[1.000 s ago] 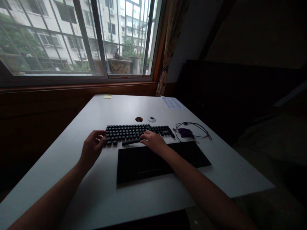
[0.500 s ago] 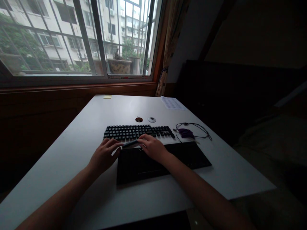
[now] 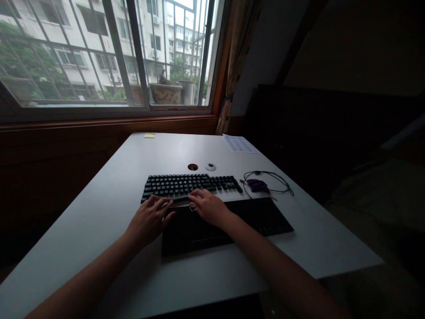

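Note:
A long dark keycap, like a space bar (image 3: 180, 199), lies level along the near edge of a black keyboard (image 3: 179, 180). My left hand (image 3: 151, 218) touches its left end with the fingertips, fingers stretched and thumb apart. At the other end my right hand (image 3: 210, 206) has its fingers closed on the bar; the exact grip is partly hidden. Below the right fingertips shows a small wire loop (image 3: 193, 208), perhaps a keycap puller; whether the hand holds it I cannot tell. Both hands are over the far edge of a flat black panel (image 3: 199, 235).
A purple cloth-like item (image 3: 257, 185) lies with a looped black cable (image 3: 282, 181) right of the keyboard. Beyond are a cable hole (image 3: 193, 167), its round white cover (image 3: 210, 167), a printed sheet (image 3: 239, 143) and yellow paper (image 3: 149, 135) on the white table (image 3: 93, 195).
The keycap has gone from slanting, right end farther, to nearly level along the keyboard. My left hand has shifted a little to the right; my right hand has moved slightly left.

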Available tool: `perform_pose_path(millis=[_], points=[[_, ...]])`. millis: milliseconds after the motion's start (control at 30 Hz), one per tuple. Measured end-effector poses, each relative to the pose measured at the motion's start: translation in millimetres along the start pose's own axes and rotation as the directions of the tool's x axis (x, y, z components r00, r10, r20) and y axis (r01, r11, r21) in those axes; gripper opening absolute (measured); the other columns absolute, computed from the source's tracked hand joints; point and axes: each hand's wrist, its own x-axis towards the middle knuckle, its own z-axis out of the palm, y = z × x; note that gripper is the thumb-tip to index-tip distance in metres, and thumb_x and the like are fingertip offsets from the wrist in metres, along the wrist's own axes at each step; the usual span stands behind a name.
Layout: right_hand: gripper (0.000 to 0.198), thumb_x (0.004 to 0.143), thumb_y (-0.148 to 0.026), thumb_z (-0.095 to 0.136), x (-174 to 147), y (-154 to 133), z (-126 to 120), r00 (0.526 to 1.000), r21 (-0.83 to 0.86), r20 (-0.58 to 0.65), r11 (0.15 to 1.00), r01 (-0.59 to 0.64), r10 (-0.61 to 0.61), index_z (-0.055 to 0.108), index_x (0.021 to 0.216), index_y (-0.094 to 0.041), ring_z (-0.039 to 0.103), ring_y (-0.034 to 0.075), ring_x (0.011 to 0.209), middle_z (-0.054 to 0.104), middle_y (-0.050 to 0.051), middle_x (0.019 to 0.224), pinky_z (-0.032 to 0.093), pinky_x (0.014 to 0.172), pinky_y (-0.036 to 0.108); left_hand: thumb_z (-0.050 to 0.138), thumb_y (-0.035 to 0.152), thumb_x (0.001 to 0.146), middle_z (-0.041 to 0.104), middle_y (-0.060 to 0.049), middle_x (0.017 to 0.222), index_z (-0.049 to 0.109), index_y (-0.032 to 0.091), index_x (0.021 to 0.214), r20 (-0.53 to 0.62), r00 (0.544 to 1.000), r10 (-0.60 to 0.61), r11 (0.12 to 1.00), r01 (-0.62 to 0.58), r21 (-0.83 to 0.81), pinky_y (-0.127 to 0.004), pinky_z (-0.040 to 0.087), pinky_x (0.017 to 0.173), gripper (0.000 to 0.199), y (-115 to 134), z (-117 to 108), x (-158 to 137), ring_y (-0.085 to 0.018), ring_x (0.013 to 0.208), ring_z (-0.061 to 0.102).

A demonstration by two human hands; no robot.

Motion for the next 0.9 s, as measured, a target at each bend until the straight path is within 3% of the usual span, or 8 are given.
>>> perform_pose_path(millis=[600,900], points=[[0.045,0.097,-0.048,0.049,1.3,-10.2,0.9,1.000,-0.024,-0.008,1.000,-0.018,0.018,0.058,0.131,-0.021,0.053,0.027,0.109,0.058,0.009,0.130,0.051,0.087,0.039,0.057,0.036,0.094,0.064,-0.014,0.127,0.060,0.015,0.125,-0.027,0.998,-0.065,0.997,0.066,0.026,-0.046,0.048,0.088,0.038,10.9,0.7,-4.8,-0.031,0.105,0.055],[0.045,0.096,-0.047,0.049,0.3,-11.7,-0.1,1.000,-0.028,0.002,0.999,-0.026,0.026,0.057,0.132,-0.021,0.051,0.027,0.111,0.057,0.009,0.132,0.050,0.089,0.039,0.053,0.034,0.096,0.055,-0.015,0.138,0.058,0.016,0.126,0.039,0.999,-0.031,0.998,0.029,0.060,-0.047,0.047,0.092,0.035,17.4,5.5,-7.3,-0.028,0.102,0.056]])
